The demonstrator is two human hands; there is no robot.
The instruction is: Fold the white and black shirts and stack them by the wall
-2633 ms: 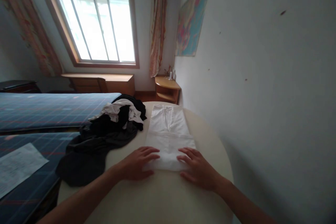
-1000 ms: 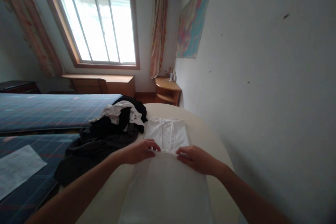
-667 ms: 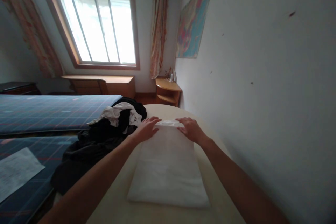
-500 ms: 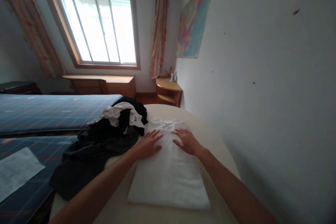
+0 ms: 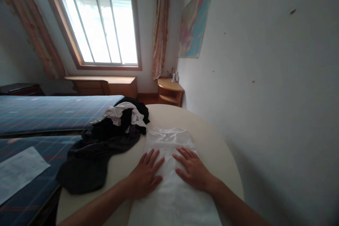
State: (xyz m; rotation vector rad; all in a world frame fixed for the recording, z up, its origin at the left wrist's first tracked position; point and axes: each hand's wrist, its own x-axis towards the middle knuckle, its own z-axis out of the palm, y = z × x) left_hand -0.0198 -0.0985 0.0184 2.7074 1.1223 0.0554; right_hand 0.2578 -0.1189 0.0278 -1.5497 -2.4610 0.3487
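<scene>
1. The left hand [image 5: 145,174] and the right hand [image 5: 194,171] had just come back toward the body, after lying farther across the round-edged, cream-coloured table [image 5: 212,144]

2. The thin white cloth garment, folded into a long flat panel [image 5: 172,201], had come nearer with them: its near edge, in full view a moment earlier, now ran out of sight behind the wrists, while most of its length lay under and between the two sets of fingers

3. The fingers of both hands were spread wide and nearly straight, palms down on the cloth, with nothing pinched; about a second earlier they had been curled over a cloth edge. How hard they pressed could not be told

4. Just past the fingertips lay the crosswise edge of the upper layer, and beyond it the white, wrinkled collar end [image 5: 169,135]. This suggested that the fold was down, and that the work had passed from carrying the edge to flattening or drawing the doubled cloth

5. Left of the left fingers and apart from them, the loose heap of black, dark grey and whitish clothes [image 5: 84,169] appeared undisturbed; whether it touched the garment's far corner was unclear
</scene>
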